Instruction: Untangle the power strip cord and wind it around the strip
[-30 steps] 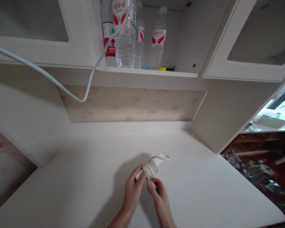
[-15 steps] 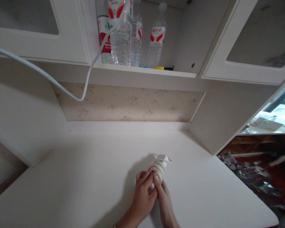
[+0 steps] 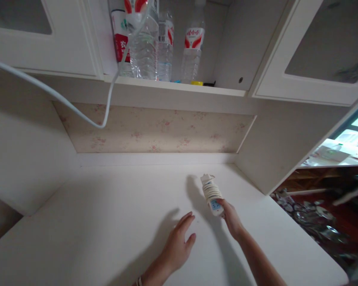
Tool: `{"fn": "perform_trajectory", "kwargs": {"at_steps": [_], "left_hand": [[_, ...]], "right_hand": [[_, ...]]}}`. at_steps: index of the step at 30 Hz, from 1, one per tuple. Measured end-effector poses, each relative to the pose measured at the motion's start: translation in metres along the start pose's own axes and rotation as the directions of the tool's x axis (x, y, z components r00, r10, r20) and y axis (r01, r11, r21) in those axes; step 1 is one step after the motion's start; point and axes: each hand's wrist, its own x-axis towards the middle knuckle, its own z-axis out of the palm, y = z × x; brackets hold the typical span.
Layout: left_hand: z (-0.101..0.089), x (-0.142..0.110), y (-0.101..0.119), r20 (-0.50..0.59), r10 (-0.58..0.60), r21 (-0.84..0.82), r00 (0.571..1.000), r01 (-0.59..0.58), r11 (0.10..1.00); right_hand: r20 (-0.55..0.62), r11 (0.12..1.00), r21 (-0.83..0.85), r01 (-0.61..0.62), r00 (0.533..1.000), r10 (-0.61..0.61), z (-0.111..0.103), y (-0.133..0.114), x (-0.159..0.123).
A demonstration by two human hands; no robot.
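A white power strip (image 3: 216, 207) with blue socket faces has its cream cord (image 3: 212, 192) wound in several turns around its upper part. My right hand (image 3: 231, 219) grips its lower end and holds it tilted over the white desktop (image 3: 116, 206), where its shadow falls to the left. To the left of the strip, my left hand (image 3: 179, 244) is apart from it, fingers stretched out and thumb spread, with nothing in it. A band circles the left wrist.
Above the desk, an open shelf (image 3: 179, 87) holds several clear plastic bottles (image 3: 193, 51) and a yellow item (image 3: 197, 83). A white cable (image 3: 62, 97) hangs across the upper left. Side panels bound the desk; blurred clutter (image 3: 313, 214) lies on the floor at right.
My left hand has let go of the power strip and opened. My right hand has carried the strip rightward and away from me. The view has shifted slightly.
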Motion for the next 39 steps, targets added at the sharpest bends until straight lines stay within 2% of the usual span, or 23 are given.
{"fn": "perform_trajectory", "kwargs": {"at_steps": [4,7,11,17,23,31,34,39], "left_hand": [[-0.029,-0.009,-0.016,-0.088,-0.12,-0.011,0.989,0.119,0.993],[-0.047,-0.017,-0.025,-0.11,-0.154,0.012,0.982,0.157,0.988],[-0.052,-0.024,-0.032,-0.109,-0.156,0.069,0.982,0.164,0.984],[-0.047,-0.021,-0.031,-0.046,-0.054,0.176,0.997,0.061,0.982],[-0.049,-0.024,-0.027,-0.038,-0.03,0.215,0.999,0.038,0.976],[-0.05,-0.026,-0.024,-0.019,-0.029,0.217,0.999,0.033,0.976],[-0.05,-0.026,-0.023,-0.012,-0.035,0.226,0.999,0.037,0.973],[-0.05,-0.027,-0.025,-0.009,-0.013,0.231,1.0,0.015,0.973]], "right_hand": [[0.072,0.99,-0.131,-0.043,0.996,0.053,-0.042,-0.017,0.049],[0.071,0.98,-0.196,-0.034,0.996,0.048,-0.061,-0.026,0.076],[0.072,0.966,-0.258,0.033,0.997,-0.015,-0.067,-0.025,0.1],[0.066,0.9,-0.426,0.092,0.995,-0.071,-0.067,-0.018,0.122],[-0.066,0.725,-0.683,0.091,0.981,-0.185,-0.072,-0.022,0.132],[-0.069,0.485,-0.871,0.077,0.959,-0.275,-0.062,-0.005,0.109],[-0.095,0.443,-0.895,0.048,0.951,-0.295,-0.058,-0.001,0.105],[-0.146,0.449,-0.893,-0.027,0.962,-0.231,-0.061,-0.006,0.114]]}}
